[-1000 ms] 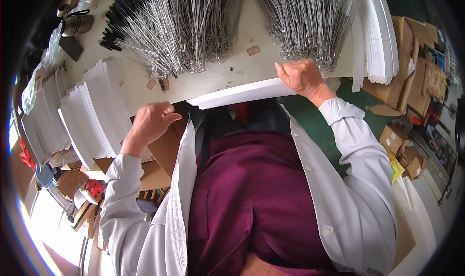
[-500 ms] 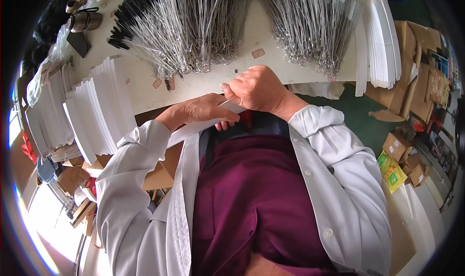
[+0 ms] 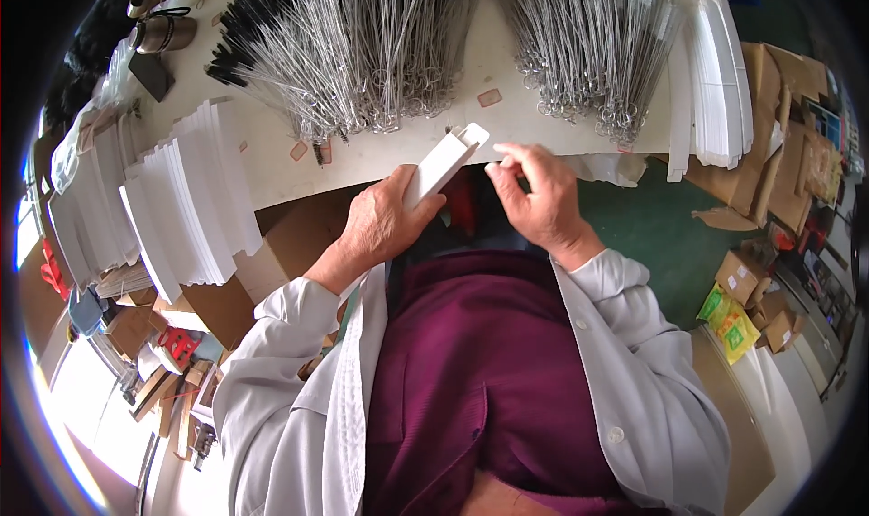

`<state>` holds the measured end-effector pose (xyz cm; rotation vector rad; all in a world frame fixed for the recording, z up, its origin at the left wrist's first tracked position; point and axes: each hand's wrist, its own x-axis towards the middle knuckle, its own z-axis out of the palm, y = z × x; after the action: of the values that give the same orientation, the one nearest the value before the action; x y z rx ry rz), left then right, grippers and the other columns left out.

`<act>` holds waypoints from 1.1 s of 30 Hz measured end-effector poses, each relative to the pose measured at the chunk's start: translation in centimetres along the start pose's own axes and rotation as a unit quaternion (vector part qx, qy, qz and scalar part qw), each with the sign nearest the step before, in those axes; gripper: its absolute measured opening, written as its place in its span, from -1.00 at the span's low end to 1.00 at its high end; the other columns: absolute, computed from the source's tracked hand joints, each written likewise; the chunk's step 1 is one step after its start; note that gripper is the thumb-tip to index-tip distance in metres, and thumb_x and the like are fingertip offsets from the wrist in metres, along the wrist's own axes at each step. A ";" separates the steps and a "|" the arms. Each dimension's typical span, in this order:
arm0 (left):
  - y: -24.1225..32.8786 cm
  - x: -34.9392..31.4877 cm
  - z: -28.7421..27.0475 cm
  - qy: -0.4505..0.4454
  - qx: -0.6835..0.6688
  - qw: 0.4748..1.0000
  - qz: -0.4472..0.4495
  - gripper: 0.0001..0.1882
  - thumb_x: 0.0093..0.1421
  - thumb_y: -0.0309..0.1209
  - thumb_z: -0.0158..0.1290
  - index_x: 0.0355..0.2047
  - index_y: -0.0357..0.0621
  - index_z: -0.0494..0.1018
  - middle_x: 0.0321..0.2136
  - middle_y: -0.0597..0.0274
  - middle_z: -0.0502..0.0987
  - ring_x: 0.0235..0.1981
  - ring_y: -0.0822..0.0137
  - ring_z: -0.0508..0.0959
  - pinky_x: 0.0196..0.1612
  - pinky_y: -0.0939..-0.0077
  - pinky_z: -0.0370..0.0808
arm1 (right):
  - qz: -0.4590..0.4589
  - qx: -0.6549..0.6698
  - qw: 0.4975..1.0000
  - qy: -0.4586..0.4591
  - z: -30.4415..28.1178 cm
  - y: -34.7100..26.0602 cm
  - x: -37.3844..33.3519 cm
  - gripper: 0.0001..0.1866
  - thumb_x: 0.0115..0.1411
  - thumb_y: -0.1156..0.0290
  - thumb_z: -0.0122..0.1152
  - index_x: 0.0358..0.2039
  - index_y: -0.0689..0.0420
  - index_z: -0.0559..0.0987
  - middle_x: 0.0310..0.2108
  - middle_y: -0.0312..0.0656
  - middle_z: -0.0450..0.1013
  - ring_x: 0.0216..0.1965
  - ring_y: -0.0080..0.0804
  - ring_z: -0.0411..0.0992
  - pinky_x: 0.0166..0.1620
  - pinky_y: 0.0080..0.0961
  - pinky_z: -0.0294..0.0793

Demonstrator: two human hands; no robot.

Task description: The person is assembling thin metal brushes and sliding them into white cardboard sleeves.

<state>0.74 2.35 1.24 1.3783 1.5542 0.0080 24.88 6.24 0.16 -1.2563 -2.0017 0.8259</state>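
Note:
My left hand [image 3: 385, 219] is wrapped around a long, narrow white cardboard box [image 3: 438, 168] and holds it tilted, with its far end up to the right. At that end a flap stands out and the end looks open. My right hand [image 3: 545, 201] is just right of the flap, apart from it. Its thumb and forefinger are slightly apart with nothing visible between them, and the other fingers are curled. Beyond my hands, bundles of wire brushes with looped ends, a large one [image 3: 362, 59] and a smaller one [image 3: 588, 50], lie on the pale table [image 3: 299, 179].
Flat white cartons [image 3: 186, 204] are stacked at the table's left, and more white cartons [image 3: 720, 81] at its right end. Brown cardboard [image 3: 765, 136] leans beyond the right edge. A metal flask [image 3: 165, 34] stands far left. A yellow-green packet [image 3: 729, 321] lies low right.
The white box has risen into an upright slant in my left hand, and its end flap now shows. My right hand has come off it to the right, and its fist has loosened.

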 end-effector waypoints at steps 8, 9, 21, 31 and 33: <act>-0.3 -0.7 0.9 0.074 -0.015 0.997 0.021 -0.29 0.03 -0.07 0.39 0.07 -0.25 0.43 -0.30 -0.16 0.64 -0.26 -0.09 0.68 -0.17 0.14 0.58 | 0.012 0.049 0.998 0.030 2.5 -0.8 -1.9 -0.65 0.22 0.48 0.35 -0.01 0.28 0.54 -0.38 -0.14 0.57 -0.44 -0.26 0.57 -0.35 -0.39 0.59; -0.4 -0.7 1.1 0.073 -0.015 0.997 0.022 -0.29 0.03 -0.07 0.39 0.07 -0.25 0.43 -0.30 -0.16 0.64 -0.26 -0.09 0.68 -0.17 0.14 0.58 | 0.034 0.058 0.997 0.027 2.5 -1.0 -2.0 -0.64 0.22 0.48 0.34 0.01 0.29 0.54 -0.37 -0.12 0.58 -0.45 -0.27 0.57 -0.36 -0.41 0.59; -1.0 -1.6 3.5 0.109 -0.019 0.991 0.073 -0.28 -0.02 -0.14 0.42 0.05 -0.25 0.41 -0.22 -0.11 0.64 -0.23 -0.07 0.68 -0.18 0.17 0.63 | 0.306 0.299 0.903 -0.040 3.6 -1.8 -3.0 -0.73 0.35 0.36 0.27 -0.14 0.36 0.64 -0.51 -0.20 0.60 -0.50 -0.61 0.50 -0.41 -0.57 0.49; 1.0 -0.6 4.1 0.094 -0.077 0.990 0.075 -0.24 0.04 -0.28 0.34 0.21 -0.09 0.25 -0.14 -0.18 0.62 -0.18 -0.16 0.67 -0.17 0.09 0.63 | 0.296 0.257 0.908 -0.146 3.6 -2.0 -3.1 -0.73 0.32 0.32 0.26 -0.32 0.31 0.68 -0.58 -0.06 0.56 -0.57 -0.50 0.47 -0.44 -0.44 0.43; 0.8 -0.6 4.5 0.107 -0.086 0.986 0.090 -0.25 0.05 -0.30 0.32 0.22 -0.07 0.24 -0.14 -0.19 0.61 -0.18 -0.18 0.66 -0.17 0.07 0.63 | 0.296 0.248 0.911 -0.143 3.4 -2.2 -3.1 -0.73 0.31 0.31 0.26 -0.33 0.30 0.68 -0.59 -0.04 0.55 -0.57 -0.45 0.50 -0.44 -0.42 0.43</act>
<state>4.19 -0.45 -0.09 1.4107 1.5563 0.4036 22.17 2.02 -0.76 -1.4977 -1.4444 1.7715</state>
